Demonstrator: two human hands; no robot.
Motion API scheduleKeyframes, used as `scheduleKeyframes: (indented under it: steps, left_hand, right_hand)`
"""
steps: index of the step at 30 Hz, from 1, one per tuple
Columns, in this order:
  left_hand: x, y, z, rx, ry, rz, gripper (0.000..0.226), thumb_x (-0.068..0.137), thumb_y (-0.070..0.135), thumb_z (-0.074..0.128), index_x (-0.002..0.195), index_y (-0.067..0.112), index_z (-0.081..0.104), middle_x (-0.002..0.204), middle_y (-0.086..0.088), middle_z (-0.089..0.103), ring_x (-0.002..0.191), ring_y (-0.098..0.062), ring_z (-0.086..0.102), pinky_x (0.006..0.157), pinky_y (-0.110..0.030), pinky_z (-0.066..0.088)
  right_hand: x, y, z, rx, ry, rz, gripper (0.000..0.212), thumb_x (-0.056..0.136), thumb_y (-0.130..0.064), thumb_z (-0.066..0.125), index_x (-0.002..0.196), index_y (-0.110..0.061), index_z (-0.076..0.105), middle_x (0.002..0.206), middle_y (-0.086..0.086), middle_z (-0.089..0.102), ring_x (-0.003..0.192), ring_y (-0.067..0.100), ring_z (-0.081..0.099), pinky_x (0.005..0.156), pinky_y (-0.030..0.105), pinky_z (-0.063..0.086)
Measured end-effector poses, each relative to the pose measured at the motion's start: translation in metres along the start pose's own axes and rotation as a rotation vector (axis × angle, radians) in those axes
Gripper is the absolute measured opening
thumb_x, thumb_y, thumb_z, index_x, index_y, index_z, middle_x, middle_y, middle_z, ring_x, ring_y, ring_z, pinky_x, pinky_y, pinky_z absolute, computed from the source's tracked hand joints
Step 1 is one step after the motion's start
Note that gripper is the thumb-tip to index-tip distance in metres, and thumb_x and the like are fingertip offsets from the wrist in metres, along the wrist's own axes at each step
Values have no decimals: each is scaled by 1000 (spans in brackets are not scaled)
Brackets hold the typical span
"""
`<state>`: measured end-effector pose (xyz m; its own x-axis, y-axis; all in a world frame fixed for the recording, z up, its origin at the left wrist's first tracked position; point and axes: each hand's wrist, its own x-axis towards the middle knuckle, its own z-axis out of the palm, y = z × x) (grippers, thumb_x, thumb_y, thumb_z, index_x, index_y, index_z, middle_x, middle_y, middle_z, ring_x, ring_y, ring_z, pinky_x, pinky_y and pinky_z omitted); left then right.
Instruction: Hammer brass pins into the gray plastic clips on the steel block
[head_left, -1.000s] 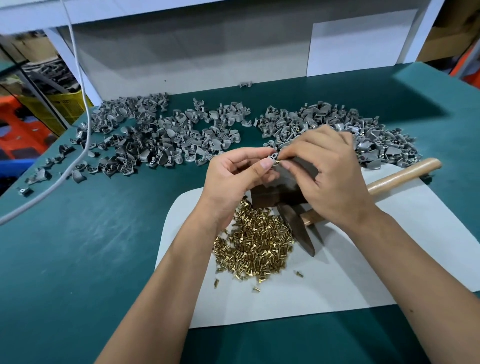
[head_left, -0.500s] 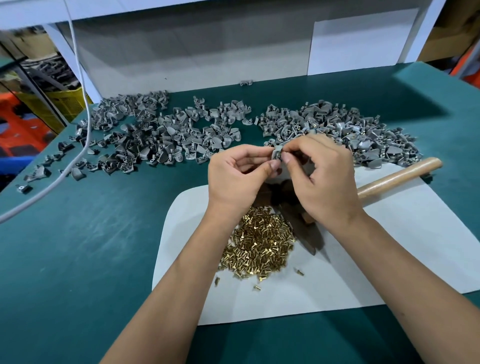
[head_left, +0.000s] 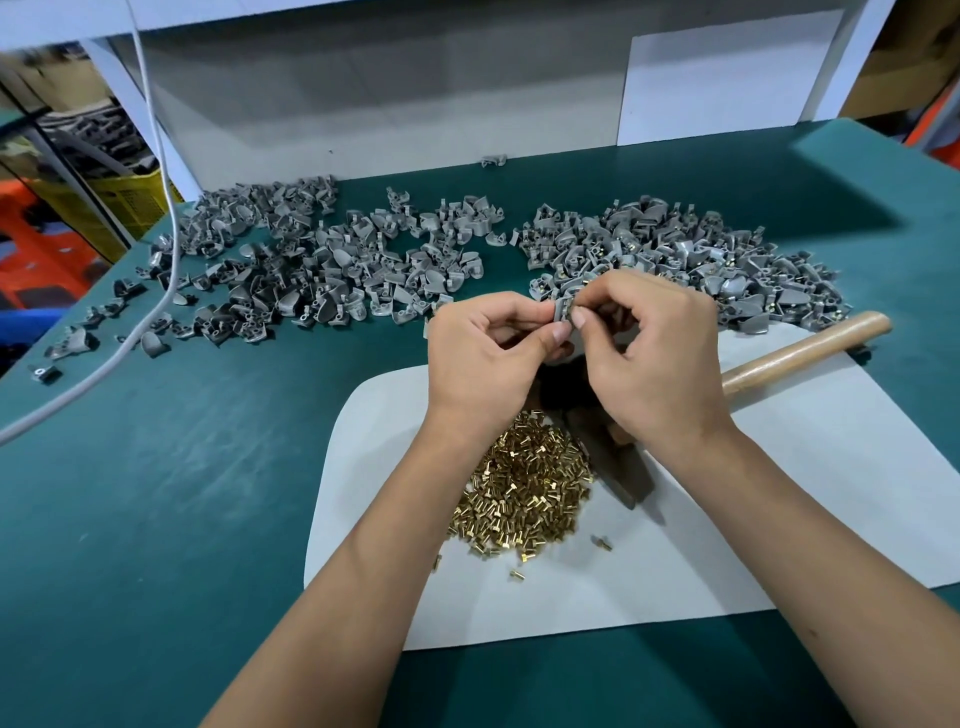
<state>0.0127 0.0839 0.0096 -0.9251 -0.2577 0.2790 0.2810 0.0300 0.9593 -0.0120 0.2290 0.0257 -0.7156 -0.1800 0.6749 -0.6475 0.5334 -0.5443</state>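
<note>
Bare green counter (head_left: 156, 493) lies open left of the brass pin heap (head_left: 524, 493); clip piles (head_left: 311, 270) block behind it, the hammer handle (head_left: 805, 348) right.

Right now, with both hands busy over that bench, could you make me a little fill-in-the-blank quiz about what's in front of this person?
1. Both hands, the left hand and the right hand, pinch one small gray ____.
2. The loose pile of brass pins lies on a ____ sheet.
3. The hammer has a ____ handle.
4. The bench is covered in a ____ mat.

Missing words: clip; white; wooden; green
</note>
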Motion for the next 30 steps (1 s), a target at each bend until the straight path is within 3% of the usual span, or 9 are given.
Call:
scheduleKeyframes:
  steps: [4,10,13,17,21,25,27,30]
  left_hand:
    - [-1,0,-1,69,-8,25,14,82,-8,78,92,1,77,88,-19,77,85,-36,76,86,-54,61]
    - [-2,-2,1,307,12,158,15,79,2,85,89,11,78,79,0,77,74,-15,75,73,-30,63]
    - [0,-4,-3,421,37,199,17,80,9,85,95,13,79,83,4,77,76,-11,73,75,-33,63]
    - [2,-4,-7,546,48,262,29,85,16,81,113,18,77,95,6,76,87,-8,72,82,-36,62]
    - [2,-2,-10,504,89,247,27,88,23,76,112,33,68,82,12,70,80,-9,73,78,-37,63]
    - [4,0,-13,563,68,303,9,91,21,73,96,28,72,85,15,72,84,-6,71,78,-38,62]
    - [4,-2,-14,644,46,321,6,89,20,76,94,24,76,90,15,71,92,-4,67,86,-31,57]
    - [4,-3,-14,699,23,307,7,84,19,82,89,23,79,99,13,73,107,-9,59,97,-12,38]
  right_hand:
    - [0,1,0,10,-11,22,6,86,-7,70,82,-10,73,77,-3,68,72,11,61,67,22,50]
    - [3,1,-1,21,-63,67,9,86,-7,71,86,-13,77,78,-7,70,73,5,63,70,5,44]
    - [7,6,-10,56,-215,51,9,90,-13,72,93,-16,79,83,-8,73,78,3,65,74,7,44]
    - [17,16,-37,18,-440,5,5,90,-22,75,87,-20,78,78,-10,72,75,6,65,72,24,50]
    - [25,20,-63,-25,-669,-26,6,85,-23,82,80,-26,81,69,-16,72,68,4,67,63,10,42]
    - [19,11,-77,-248,-848,-68,11,83,-29,83,92,-36,81,75,-24,73,71,-8,65,62,5,40]
    - [14,5,-77,-397,-848,-166,19,84,-34,80,102,-38,77,86,-22,74,82,-2,65,69,15,45]
    - [5,-2,-73,-548,-872,-234,25,86,-39,73,110,-38,72,98,-14,70,100,14,63,82,34,53]
